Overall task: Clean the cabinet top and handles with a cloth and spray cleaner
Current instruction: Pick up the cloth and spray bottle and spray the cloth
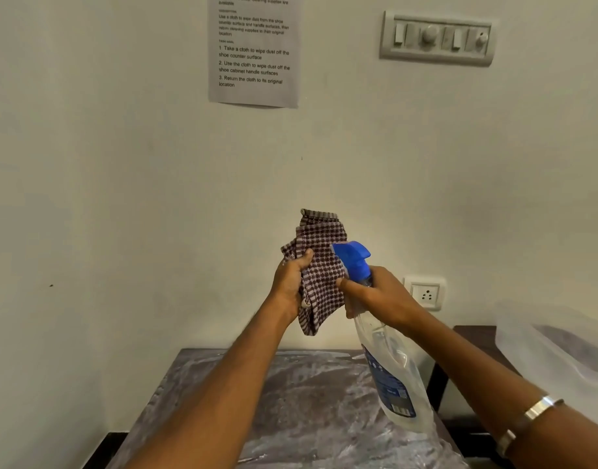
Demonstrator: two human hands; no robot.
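Pale wall behind, with printed instruction sheet, switch panel, socket. Dusty cabinet surface below; translucent plastic tub at right. Clear spray bottle gripped at neck by right hand, tilted, blue nozzle pointing left at checked cloth. Cloth bunched in left hand, held above the surface.

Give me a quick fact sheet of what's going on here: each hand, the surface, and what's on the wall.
left hand: grips checked cloth, raised
right hand: holds spray bottle by its neck, blue nozzle aimed at the cloth
cabinet top: below both hands, whitish smears
wall: instruction sheet, switch panel, socket
right side: clear plastic tub
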